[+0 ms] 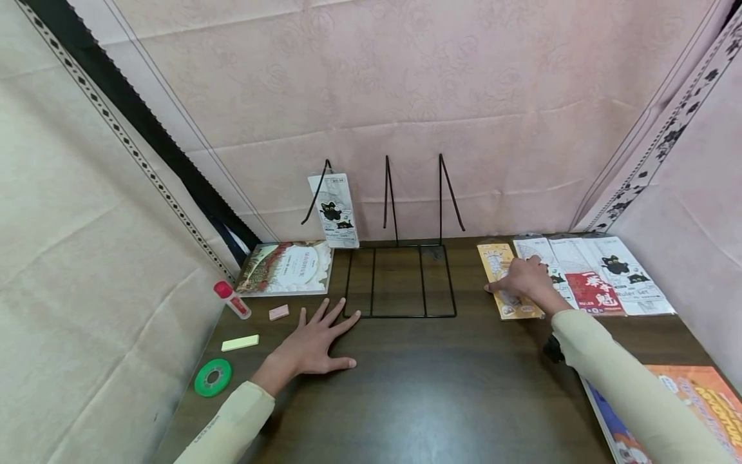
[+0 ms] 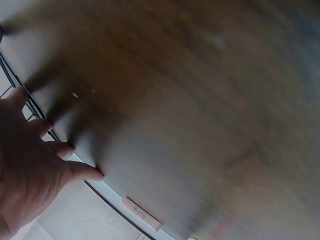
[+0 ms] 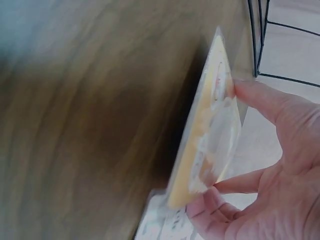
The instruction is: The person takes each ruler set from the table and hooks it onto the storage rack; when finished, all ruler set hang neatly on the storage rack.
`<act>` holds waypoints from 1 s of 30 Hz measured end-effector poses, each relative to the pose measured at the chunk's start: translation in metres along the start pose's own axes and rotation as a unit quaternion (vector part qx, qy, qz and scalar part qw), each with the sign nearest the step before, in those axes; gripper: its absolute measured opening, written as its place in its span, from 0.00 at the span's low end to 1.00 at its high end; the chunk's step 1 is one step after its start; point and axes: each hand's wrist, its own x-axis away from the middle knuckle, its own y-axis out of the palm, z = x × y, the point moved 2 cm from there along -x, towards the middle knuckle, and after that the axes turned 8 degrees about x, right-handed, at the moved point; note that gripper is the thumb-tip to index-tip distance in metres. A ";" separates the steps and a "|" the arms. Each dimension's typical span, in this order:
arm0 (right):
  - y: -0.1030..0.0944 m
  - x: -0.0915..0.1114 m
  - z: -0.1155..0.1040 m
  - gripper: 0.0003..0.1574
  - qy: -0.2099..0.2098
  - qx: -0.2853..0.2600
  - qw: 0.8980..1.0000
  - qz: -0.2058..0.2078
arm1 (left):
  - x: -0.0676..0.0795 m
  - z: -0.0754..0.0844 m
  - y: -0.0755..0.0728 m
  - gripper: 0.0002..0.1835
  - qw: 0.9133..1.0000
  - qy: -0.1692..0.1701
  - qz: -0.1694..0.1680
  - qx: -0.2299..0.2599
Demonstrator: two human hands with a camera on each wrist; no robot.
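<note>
My left hand (image 1: 313,341) lies on the dark table with its fingers spread, fingertips at the front left corner of a black wire rack (image 1: 400,316). The left wrist view also shows this hand (image 2: 35,155) with straight fingers. On the right, my right hand (image 1: 524,280) holds a flat yellow packet (image 1: 495,258) across its width. In the right wrist view, the thumb is on one long edge of the yellow packet (image 3: 200,145) and fingers on the other. A white packet (image 1: 338,216) with a black cat picture hangs at the rack's left hook.
Beside the yellow packet lie several white and red packets (image 1: 637,274). A picture-covered book (image 1: 290,267) is left of the rack. Near the left edge are a glue stick (image 1: 233,300), pink eraser (image 1: 279,312), yellow strip (image 1: 240,343) and green tape roll (image 1: 212,378). Colourful books (image 1: 707,399) lie front right.
</note>
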 end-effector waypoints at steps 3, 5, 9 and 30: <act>-0.001 0.000 -0.003 0.47 -0.007 0.006 1.000 -0.015 | 0.000 0.000 0.001 0.50 1.000 0.001 0.000 0.000; -0.001 0.000 -0.004 0.44 -0.006 0.007 1.000 -0.018 | 0.000 0.000 0.001 0.50 1.000 0.002 -0.001 0.000; 0.000 0.003 -0.006 0.41 -0.001 -0.004 1.000 -0.015 | 0.000 0.000 0.001 0.50 1.000 0.003 -0.001 0.000; -0.008 0.018 -0.017 0.50 -0.018 -0.032 0.993 0.116 | 0.000 0.000 -0.001 0.50 1.000 0.002 0.001 -0.001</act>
